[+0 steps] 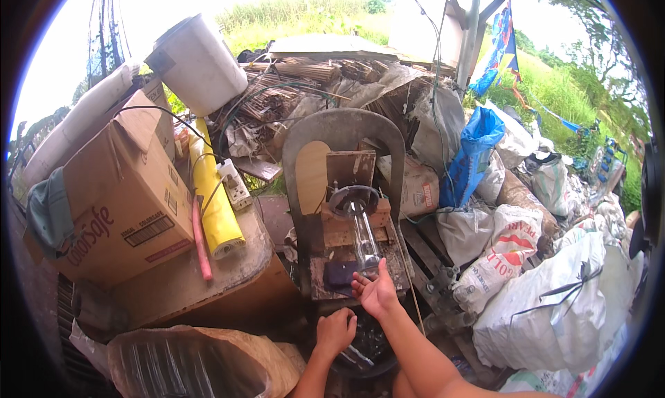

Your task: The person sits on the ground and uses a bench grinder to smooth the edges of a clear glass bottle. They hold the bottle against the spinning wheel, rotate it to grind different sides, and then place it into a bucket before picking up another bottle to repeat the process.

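A wooden rig (351, 161) with a round ring (339, 200) rests on a grey plastic chair (294, 135). A clear glass bottle (364, 235) slants down from the ring over a dirty board and a dark purple object (336, 273). My right hand (376, 290), palm turned up, has its fingers curled at the bottle's lower end. My left hand (336, 332) is closed just below the board, beside a black basin (381, 367) with glassy pieces (359, 349); whatever it may hold is hidden.
Left: a cardboard box (121, 190), yellow roll (215, 211), pink rod (202, 259), power strip (235, 187), white bucket (197, 62), paper sack (183, 363). Behind: bundled sticks (305, 72). Right: a blue bag (464, 166), piled white sacks (540, 318), a metal post (470, 34).
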### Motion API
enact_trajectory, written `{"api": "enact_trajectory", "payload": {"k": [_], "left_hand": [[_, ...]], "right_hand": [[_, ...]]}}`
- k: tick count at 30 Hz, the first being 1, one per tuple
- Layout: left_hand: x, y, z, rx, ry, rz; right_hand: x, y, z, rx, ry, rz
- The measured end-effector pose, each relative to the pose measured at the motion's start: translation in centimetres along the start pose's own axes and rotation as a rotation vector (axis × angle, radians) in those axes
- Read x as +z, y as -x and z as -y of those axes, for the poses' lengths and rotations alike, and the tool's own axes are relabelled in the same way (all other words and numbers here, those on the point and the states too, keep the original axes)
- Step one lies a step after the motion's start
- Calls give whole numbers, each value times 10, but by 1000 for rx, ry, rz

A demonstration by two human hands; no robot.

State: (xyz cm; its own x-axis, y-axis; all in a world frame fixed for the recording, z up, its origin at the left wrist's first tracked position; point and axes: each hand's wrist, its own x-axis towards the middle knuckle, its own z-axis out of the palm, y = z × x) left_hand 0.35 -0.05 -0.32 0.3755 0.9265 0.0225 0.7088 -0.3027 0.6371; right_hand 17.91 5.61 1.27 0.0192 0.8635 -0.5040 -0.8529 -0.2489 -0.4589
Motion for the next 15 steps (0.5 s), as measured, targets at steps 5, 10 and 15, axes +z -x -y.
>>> {"api": "enact_trajectory", "payload": {"k": [5,10,15], "left_hand": [[2,-1,2,-17,-4,30],[3,-3,5,-18,6,4],[3,-3,5,-31,11,5]], "right_hand": [[-1,1,1,97,14,-62],[14,8,-7,-258,415,-234],[16,3,-16,-366,415,-244]]}}
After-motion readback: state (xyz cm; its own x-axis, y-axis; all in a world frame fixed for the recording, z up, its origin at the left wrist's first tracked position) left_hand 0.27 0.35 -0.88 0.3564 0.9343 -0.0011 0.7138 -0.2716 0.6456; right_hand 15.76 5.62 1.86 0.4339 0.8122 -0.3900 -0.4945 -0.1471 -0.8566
